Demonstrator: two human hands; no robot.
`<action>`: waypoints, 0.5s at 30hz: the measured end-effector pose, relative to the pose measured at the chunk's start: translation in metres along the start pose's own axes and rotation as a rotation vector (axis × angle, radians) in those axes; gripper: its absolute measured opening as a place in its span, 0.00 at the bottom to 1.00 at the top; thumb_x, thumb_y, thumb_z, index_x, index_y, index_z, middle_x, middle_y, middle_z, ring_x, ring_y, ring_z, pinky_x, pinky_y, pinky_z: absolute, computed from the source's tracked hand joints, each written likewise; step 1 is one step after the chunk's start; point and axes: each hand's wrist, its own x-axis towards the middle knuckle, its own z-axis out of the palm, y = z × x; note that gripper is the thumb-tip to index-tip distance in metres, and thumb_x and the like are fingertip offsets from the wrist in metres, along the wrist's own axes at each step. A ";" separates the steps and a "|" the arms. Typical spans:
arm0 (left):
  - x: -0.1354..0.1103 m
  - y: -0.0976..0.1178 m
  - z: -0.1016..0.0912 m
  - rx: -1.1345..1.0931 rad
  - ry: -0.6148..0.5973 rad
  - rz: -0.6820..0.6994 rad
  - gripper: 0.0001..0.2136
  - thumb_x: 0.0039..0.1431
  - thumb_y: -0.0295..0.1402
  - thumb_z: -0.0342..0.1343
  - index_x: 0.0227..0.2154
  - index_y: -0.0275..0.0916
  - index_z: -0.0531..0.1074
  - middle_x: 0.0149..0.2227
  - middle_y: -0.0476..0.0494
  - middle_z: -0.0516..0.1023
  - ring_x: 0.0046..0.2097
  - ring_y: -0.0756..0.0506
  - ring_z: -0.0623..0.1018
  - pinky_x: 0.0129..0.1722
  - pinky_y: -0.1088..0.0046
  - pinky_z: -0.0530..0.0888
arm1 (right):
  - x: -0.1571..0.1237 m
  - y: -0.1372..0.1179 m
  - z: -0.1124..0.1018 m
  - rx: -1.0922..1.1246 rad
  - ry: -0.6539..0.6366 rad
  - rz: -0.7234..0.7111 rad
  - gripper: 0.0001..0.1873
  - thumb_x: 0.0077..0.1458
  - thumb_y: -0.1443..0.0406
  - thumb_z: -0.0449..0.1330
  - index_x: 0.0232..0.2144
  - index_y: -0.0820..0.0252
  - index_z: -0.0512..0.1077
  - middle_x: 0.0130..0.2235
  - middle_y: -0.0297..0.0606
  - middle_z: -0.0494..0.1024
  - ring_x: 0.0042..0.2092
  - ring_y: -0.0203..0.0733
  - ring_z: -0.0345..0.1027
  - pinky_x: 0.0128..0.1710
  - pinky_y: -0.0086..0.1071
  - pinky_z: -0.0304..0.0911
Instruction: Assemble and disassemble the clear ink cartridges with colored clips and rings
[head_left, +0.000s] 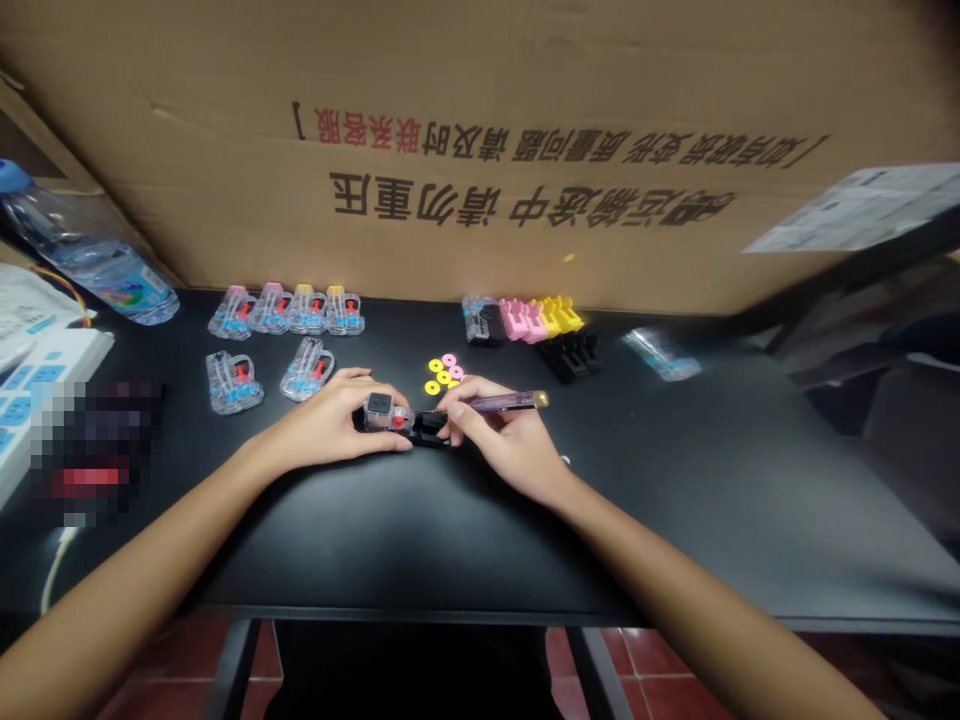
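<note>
My left hand is closed around a small clear plastic case with a black square end and a red part inside. A black plastic piece adjoins the case, between my two hands. In my right hand is a pen-like tool with a purplish barrel and a gold end, pointing right. Its working tip is hidden by my fingers, which are at the black piece. Several small yellow and pink rings lie just beyond my right fingers.
Several clear cases with red parts stand at the back left. Pink, yellow and black holders sit at the back right, near a clear packet. A bottle leans left; a cardboard box walls the back.
</note>
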 end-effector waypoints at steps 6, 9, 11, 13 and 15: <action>-0.004 0.001 -0.004 0.109 0.009 -0.074 0.23 0.62 0.55 0.67 0.51 0.45 0.81 0.55 0.40 0.84 0.64 0.34 0.78 0.75 0.32 0.48 | 0.000 -0.001 0.002 -0.003 0.015 0.004 0.18 0.63 0.48 0.68 0.34 0.57 0.76 0.31 0.34 0.77 0.31 0.40 0.78 0.35 0.36 0.79; -0.007 -0.002 -0.008 0.160 0.033 -0.096 0.26 0.60 0.57 0.68 0.52 0.45 0.80 0.58 0.38 0.83 0.70 0.31 0.73 0.74 0.29 0.46 | 0.000 -0.001 0.002 -0.011 0.013 0.004 0.18 0.64 0.49 0.67 0.34 0.57 0.76 0.32 0.34 0.77 0.31 0.39 0.77 0.34 0.35 0.78; -0.008 -0.003 -0.010 0.178 0.034 -0.086 0.26 0.60 0.58 0.67 0.52 0.45 0.80 0.58 0.39 0.83 0.70 0.31 0.72 0.75 0.30 0.46 | 0.000 -0.001 0.002 -0.011 0.011 0.002 0.17 0.64 0.50 0.67 0.34 0.57 0.76 0.32 0.34 0.77 0.31 0.39 0.77 0.34 0.35 0.77; -0.007 -0.002 -0.010 0.180 0.037 -0.053 0.27 0.58 0.58 0.69 0.53 0.46 0.80 0.57 0.40 0.83 0.68 0.32 0.74 0.75 0.33 0.47 | -0.001 -0.001 0.002 -0.013 0.006 -0.004 0.16 0.65 0.51 0.66 0.35 0.57 0.76 0.32 0.34 0.77 0.31 0.39 0.77 0.34 0.35 0.77; -0.004 0.001 -0.007 0.134 0.046 -0.007 0.26 0.58 0.56 0.70 0.52 0.45 0.80 0.55 0.41 0.84 0.62 0.34 0.79 0.74 0.40 0.58 | -0.001 -0.002 0.001 -0.019 -0.004 -0.014 0.14 0.66 0.53 0.66 0.35 0.57 0.76 0.32 0.34 0.78 0.30 0.38 0.76 0.34 0.35 0.76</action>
